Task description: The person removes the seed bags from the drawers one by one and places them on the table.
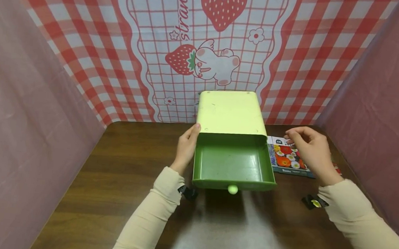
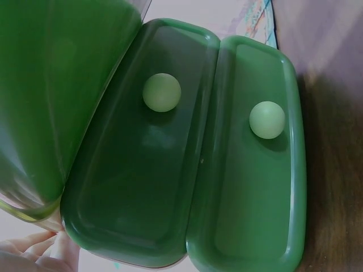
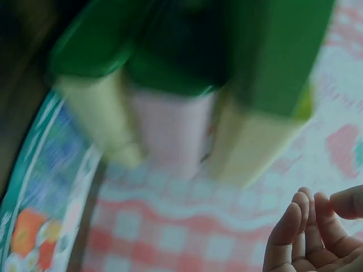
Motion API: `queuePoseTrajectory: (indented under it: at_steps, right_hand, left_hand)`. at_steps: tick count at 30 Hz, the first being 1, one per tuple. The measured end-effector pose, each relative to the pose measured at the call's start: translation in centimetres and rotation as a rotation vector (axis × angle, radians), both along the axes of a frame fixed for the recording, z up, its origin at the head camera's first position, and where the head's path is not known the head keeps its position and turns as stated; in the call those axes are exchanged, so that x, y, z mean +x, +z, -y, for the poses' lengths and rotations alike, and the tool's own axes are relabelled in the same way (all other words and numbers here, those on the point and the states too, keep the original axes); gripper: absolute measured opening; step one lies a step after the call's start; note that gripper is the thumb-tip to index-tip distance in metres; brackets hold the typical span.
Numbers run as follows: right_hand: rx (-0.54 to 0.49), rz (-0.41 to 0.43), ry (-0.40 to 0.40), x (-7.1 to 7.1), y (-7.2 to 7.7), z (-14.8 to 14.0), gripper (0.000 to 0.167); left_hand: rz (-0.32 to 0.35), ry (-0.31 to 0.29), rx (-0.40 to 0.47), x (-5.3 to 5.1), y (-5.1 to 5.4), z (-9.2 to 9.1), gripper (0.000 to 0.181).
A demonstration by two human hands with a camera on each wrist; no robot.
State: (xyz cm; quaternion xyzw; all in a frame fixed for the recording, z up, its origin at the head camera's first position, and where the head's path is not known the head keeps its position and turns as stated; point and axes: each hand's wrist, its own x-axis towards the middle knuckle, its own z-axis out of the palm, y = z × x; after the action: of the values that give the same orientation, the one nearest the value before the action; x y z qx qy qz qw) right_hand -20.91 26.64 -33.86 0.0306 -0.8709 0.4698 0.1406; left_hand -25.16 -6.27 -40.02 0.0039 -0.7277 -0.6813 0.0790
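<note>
A drawer unit with a pale yellow-green top (image 1: 231, 113) stands against the back cloth, its upper green drawer (image 1: 229, 165) pulled out with nothing visible inside. Two lower drawer fronts, each with a round knob (image 2: 161, 92), are closed in the left wrist view. My left hand (image 1: 186, 148) rests against the unit's left side, fingers fairly straight (image 2: 42, 252). Right of the unit, my right hand (image 1: 310, 149) hovers over the packets, its fingers loosely bent and the thumb near the index fingertip (image 3: 317, 235); nothing is visible between them.
Flower-pictured packets (image 1: 289, 159) lie on the wooden table (image 1: 130, 166) at the unit's right, partly under my right hand in the head view. A strawberry-print checked cloth (image 1: 149, 47) hangs behind, with pink cloths (image 1: 24, 100) at both sides.
</note>
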Motion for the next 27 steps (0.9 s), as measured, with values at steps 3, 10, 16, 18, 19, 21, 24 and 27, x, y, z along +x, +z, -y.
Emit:
queuePoseTrajectory:
  at_steps: [3, 10, 16, 18, 19, 21, 24, 27]
  right_hand:
    - [-0.018, -0.026, 0.057, 1.6, 1.2, 1.7, 0.027]
    - [-0.008, -0.091, 0.243, 5.2, 2.4, 4.8, 0.019]
    - [-0.008, -0.146, 0.386, 7.5, 2.0, 6.6, 0.012]
    - [-0.011, -0.152, 0.421, 8.1, 1.7, 7.0, 0.013]
    - [-0.01, -0.145, 0.437, 8.4, 1.6, 7.1, 0.014]
    - [-0.005, -0.127, 0.459, 8.8, 1.2, 7.4, 0.015]
    - [0.003, -0.107, 0.479, 9.5, 0.4, 7.8, 0.015]
    - [-0.007, -0.1, 0.495, 10.1, -0.4, 8.1, 0.015]
  left_hand:
    - [0.001, 0.002, 0.0, 0.1, 0.1, 0.0, 0.061]
    - [-0.005, -0.004, -0.008, 0.0, 0.1, 0.1, 0.061]
    - [-0.003, -0.005, -0.013, 0.0, 0.1, 0.1, 0.061]
    - [-0.001, -0.004, -0.015, 0.0, 0.1, 0.1, 0.061]
    - [0.0, -0.003, -0.013, 0.0, 0.1, 0.1, 0.061]
    - [0.0, -0.004, -0.01, 0.0, 0.1, 0.1, 0.061]
    - [0.0, -0.008, -0.008, 0.0, 0.0, 0.1, 0.062]
    - [-0.002, -0.015, -0.004, 0.1, 0.1, 0.1, 0.062]
